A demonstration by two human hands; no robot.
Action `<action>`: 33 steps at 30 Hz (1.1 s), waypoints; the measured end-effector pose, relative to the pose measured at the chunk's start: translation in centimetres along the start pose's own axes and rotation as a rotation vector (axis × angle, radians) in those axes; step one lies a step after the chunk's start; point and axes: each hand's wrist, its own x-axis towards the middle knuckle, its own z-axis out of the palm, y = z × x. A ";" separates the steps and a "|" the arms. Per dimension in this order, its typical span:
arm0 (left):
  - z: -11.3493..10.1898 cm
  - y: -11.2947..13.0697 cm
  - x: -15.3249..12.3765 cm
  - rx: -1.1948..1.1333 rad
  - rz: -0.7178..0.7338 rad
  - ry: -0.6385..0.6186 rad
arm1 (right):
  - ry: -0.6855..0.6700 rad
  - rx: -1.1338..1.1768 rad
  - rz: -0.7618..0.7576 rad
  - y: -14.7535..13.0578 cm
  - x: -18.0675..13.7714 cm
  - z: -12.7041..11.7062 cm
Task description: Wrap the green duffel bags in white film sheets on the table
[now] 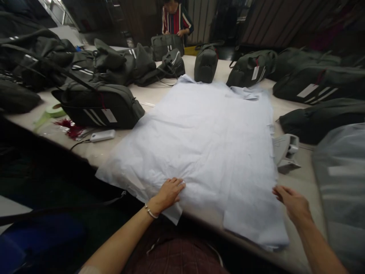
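A broad stack of thin, whitish translucent plastic bags [205, 133] lies spread over the table, its near edge hanging past the table's front. On the near left part of that stack rests my left hand [169, 193], fingers stretched out over the wrinkled plastic. My right hand [293, 203] is at the right edge of the stack, thumb and fingers pinched together on the edge of the top plastic bag. Just beyond it stands a white tape dispenser [286, 152].
Dark green bags with white stripes [99, 104] line the left, back and right of the table [159, 95]. A white power bank [102, 136], red tassel-like strings [72, 129] and a green tape roll [55, 111] lie left. A wrapped bag [342, 182] sits right. A person [175, 23] handles a bag opposite.
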 end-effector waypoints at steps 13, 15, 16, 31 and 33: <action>1.1 -1.3 -0.3 0.120 0.219 0.083 | -0.804 -0.482 -0.327 0.5 -25.9 19.5; 1.5 -1.5 -0.3 0.136 0.239 0.099 | -0.753 -0.556 -0.330 0.8 -25.4 20.2; 1.6 -1.6 -0.3 0.143 0.248 0.106 | -0.729 -0.600 -0.333 0.8 -25.3 20.5; 3.0 -3.6 -0.2 0.185 0.380 0.120 | -0.363 -0.884 -0.324 3.1 -27.1 21.8; 3.1 -3.8 -0.2 0.183 0.393 0.119 | -0.354 -0.849 -0.337 3.6 -26.9 21.3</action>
